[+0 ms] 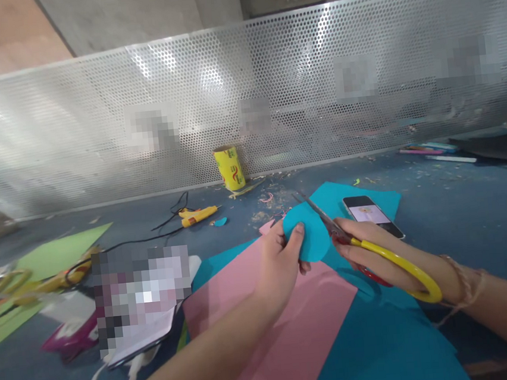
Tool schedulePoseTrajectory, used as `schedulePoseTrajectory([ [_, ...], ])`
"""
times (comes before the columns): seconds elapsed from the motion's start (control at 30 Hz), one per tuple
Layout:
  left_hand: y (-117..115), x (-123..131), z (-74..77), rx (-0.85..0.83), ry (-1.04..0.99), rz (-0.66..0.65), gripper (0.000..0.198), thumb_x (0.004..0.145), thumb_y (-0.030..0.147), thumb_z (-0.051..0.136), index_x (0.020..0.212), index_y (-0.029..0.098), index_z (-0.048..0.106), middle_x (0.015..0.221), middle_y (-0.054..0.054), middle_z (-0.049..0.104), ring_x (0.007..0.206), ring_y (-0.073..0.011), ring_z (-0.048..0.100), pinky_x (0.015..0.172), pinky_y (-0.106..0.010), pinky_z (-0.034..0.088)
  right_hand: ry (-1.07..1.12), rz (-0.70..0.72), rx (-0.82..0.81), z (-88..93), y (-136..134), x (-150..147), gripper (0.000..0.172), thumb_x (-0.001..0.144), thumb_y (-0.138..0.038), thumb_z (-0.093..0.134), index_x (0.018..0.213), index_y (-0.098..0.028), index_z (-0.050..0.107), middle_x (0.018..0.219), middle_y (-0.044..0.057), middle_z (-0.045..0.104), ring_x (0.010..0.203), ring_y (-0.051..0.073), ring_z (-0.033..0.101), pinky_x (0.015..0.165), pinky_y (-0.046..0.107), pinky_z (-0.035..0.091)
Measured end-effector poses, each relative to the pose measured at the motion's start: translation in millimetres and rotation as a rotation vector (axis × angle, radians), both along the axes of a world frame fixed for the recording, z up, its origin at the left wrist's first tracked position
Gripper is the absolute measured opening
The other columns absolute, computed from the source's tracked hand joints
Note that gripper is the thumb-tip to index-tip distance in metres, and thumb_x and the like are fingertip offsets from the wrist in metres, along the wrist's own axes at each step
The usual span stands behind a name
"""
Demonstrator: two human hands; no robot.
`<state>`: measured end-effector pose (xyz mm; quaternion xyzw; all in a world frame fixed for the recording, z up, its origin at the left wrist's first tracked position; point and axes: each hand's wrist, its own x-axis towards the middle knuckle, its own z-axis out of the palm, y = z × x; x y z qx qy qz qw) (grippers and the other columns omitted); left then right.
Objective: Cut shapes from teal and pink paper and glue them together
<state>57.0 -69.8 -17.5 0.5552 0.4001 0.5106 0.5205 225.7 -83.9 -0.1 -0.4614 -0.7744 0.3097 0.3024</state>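
A rounded piece of blue paper (314, 241) is pinched between the thumb and fingers of my left hand (282, 253). My right hand (370, 244) grips scissors (395, 266) with yellow and red handles. Their blades point up and away, next to the right edge of the rounded piece; whether they touch it I cannot tell. Beneath both hands lie a pink sheet (268, 338) and larger blue sheets (384, 338). A phone (373, 217) with a lit screen rests on blue paper just beyond my right hand.
On the left are a propped, lit tablet-like screen (146, 332), a purple packet (72, 333) and green paper (62, 250). A yellow glue gun (197, 215) with a black cord lies farther back. Behind it, a yellow cylinder (230, 168) stands by the perforated metal screen (184, 125).
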Motion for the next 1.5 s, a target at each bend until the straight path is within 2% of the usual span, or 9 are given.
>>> schedulePoseTrajectory([
  [0.17,-0.8,0.5,4.3,0.015,0.012,-0.021,0.025,0.08,0.041,0.05,0.071,0.017,0.049,0.044,0.005,0.048,0.036,-0.008,0.046,0.037,-0.019,0.038,-0.147,0.0,0.197,-7.6,12.5,9.0,0.011,0.083,-0.029,0.046,0.081,-0.02,0.051,0.062,-0.001,0.054,0.049,0.01,0.049,0.045,0.021,0.036],
  [0.37,1.6,-1.5,2.9,-0.003,0.035,-0.013,0.026,0.079,0.042,0.051,0.07,0.017,0.048,0.043,0.007,0.045,0.034,-0.0068,0.043,0.035,-0.018,0.035,-0.297,-0.016,0.27,-6.8,23.2,17.8,0.017,0.082,-0.031,0.048,0.084,-0.018,0.057,0.067,0.003,0.06,0.055,0.014,0.054,0.047,0.023,0.036],
  [0.7,3.2,-4.4,0.6,0.016,0.096,-0.028,0.03,0.08,0.043,0.05,0.065,0.017,0.047,0.041,0.006,0.044,0.034,-0.0058,0.041,0.035,-0.017,0.033,-0.351,-0.013,0.298,1.5,20.8,23.6,0.024,0.085,-0.035,0.045,0.085,-0.017,0.061,0.062,0.002,0.056,0.052,0.012,0.049,0.046,0.023,0.031],
  [0.9,4.4,-4.8,-0.7,0.024,0.097,-0.068,0.03,0.081,0.043,0.049,0.066,0.017,0.048,0.042,0.006,0.044,0.035,-0.0059,0.04,0.036,-0.018,0.034,-0.41,0.095,0.305,0.5,25.9,31.6,0.022,0.077,-0.034,0.055,0.093,-0.018,0.056,0.063,0.0,0.054,0.052,0.011,0.047,0.047,0.023,0.03],
  [1.1,5.0,-4.7,0.3,0.018,0.124,-0.02,0.028,0.08,0.041,0.05,0.065,0.017,0.046,0.04,0.007,0.042,0.034,-0.0062,0.039,0.037,-0.018,0.033,-0.397,0.067,0.256,1.4,21.1,26.3,0.017,0.075,-0.03,0.055,0.085,-0.019,0.048,0.067,-0.001,0.051,0.052,0.01,0.044,0.046,0.022,0.031],
  [1.37,5.5,-5.8,-1.5,0.015,0.148,-0.088,0.032,0.081,0.042,0.049,0.062,0.017,0.043,0.043,0.006,0.041,0.037,-0.0049,0.038,0.04,-0.018,0.032,-0.301,0.036,0.297,-0.5,18.6,19.3,0.013,0.074,-0.026,0.052,0.072,-0.02,0.04,0.063,-0.002,0.048,0.051,0.011,0.042,0.046,0.023,0.032],
  [1.5,5.0,-6.1,-2.3,-0.015,0.148,-0.112,0.033,0.081,0.042,0.049,0.06,0.017,0.043,0.041,0.006,0.039,0.035,-0.004,0.034,0.039,-0.018,0.029,-0.328,0.123,0.284,-0.1,23.5,26.3,0.014,0.076,-0.028,0.053,0.075,-0.02,0.043,0.063,-0.002,0.049,0.052,0.01,0.044,0.048,0.023,0.034],
])
